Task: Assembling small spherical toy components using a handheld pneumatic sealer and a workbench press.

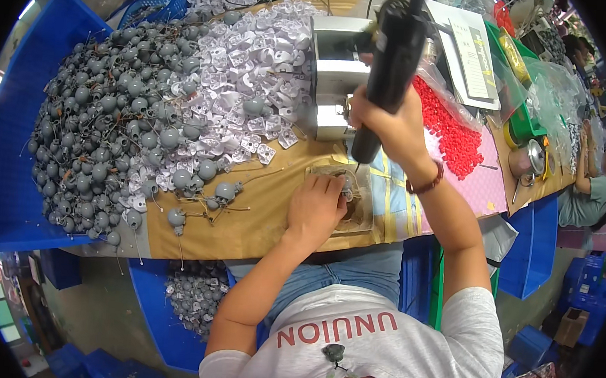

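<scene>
My left hand (316,207) presses a small grey round part (347,190) onto a clear fixture plate (361,217) on the brown table (265,221). My right hand (392,121) is raised above it and grips a black powered screwdriver (393,62), held upright with its tip pointing down toward the fixture. A dark bead bracelet sits on that wrist. A large heap of grey round parts with wires (103,133) lies to the left, beside a pile of small white plastic pieces (245,65).
A metal box-shaped machine (335,75) stands behind the fixture. Red beads in a clear bag (454,133) lie to the right. Blue bins (9,168) edge the table; one below (193,301) holds grey parts. Another person (588,184) sits at far right.
</scene>
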{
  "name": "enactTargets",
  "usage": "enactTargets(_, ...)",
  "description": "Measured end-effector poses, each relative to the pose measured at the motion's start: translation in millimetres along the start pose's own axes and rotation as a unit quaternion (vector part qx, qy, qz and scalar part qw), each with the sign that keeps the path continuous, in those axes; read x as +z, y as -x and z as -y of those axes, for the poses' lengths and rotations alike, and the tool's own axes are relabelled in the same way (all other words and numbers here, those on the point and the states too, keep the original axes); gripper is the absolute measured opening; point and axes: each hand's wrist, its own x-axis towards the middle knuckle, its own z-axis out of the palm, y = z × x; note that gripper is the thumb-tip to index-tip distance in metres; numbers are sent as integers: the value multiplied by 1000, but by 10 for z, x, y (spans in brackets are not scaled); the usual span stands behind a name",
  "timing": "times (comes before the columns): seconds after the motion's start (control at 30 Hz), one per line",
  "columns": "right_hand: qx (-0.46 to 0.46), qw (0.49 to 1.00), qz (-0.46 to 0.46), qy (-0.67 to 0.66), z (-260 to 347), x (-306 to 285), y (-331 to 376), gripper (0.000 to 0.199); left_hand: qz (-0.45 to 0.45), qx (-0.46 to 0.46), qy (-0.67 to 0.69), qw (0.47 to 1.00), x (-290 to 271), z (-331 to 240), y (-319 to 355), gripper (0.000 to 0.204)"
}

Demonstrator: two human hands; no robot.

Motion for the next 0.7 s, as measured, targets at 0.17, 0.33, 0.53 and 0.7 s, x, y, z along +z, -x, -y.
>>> enactTargets(0.17,-18,999,47,21,-9,42,433,67,-30,10,-18,999,23,-5,18,33)
enactTargets(0.33,-11,999,25,-24,-66,82,576,33,-43,18,-24,999,43,13,26,32)
enactTargets(0.53,-19,998,43,-40,-109,38,620,29,-44,21,-22,999,38,14,14,31)
enactTargets(0.7,-53,994,91,6,-137,-10,626,71,-36,17,-26,999,33,17,19,33)
